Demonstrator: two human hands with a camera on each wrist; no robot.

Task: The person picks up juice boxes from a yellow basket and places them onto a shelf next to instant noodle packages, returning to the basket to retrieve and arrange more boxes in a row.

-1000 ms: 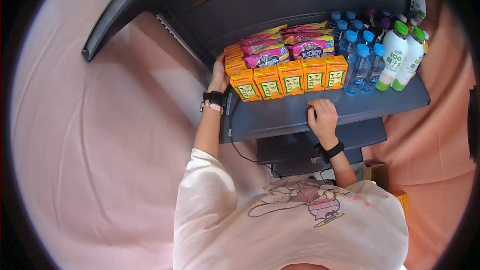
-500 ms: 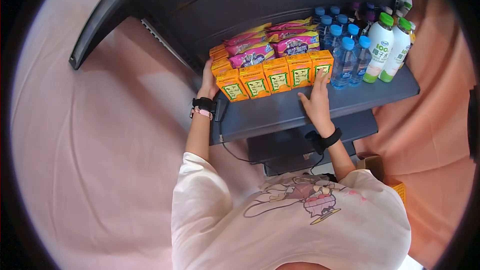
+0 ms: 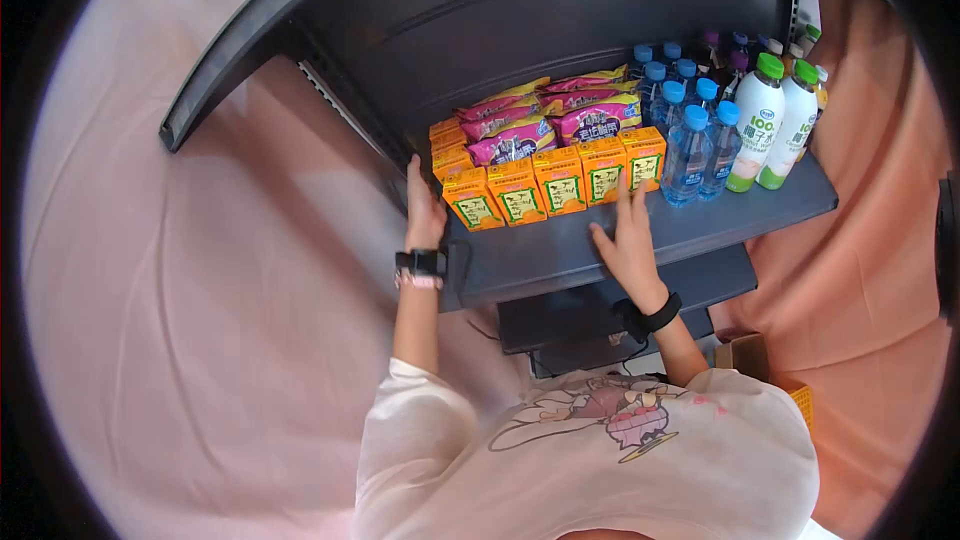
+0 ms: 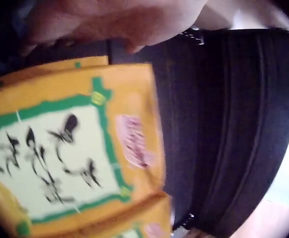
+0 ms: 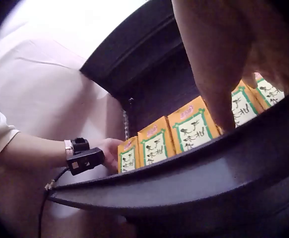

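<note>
Orange drink boxes stand in a front row on the dark shelf, with more boxes behind at the left end. Beside that left end is the left hand, fingers extended along the boxes' side; in the left wrist view the hand shows above a large orange box. The right hand has its fingers spread, fingertips at the front of the boxes on the right of the row. In the right wrist view the hand partly hides some boxes.
Pink and yellow snack packets lie behind the boxes. Blue-capped water bottles and green-capped white bottles stand to the right. A lower shelf, a cardboard box and a yellow basket are below.
The right hand has risen from the shelf's front edge to the boxes, its curled fingers now extended, and has shifted slightly left along the row. The left hand stays beside the left end.
</note>
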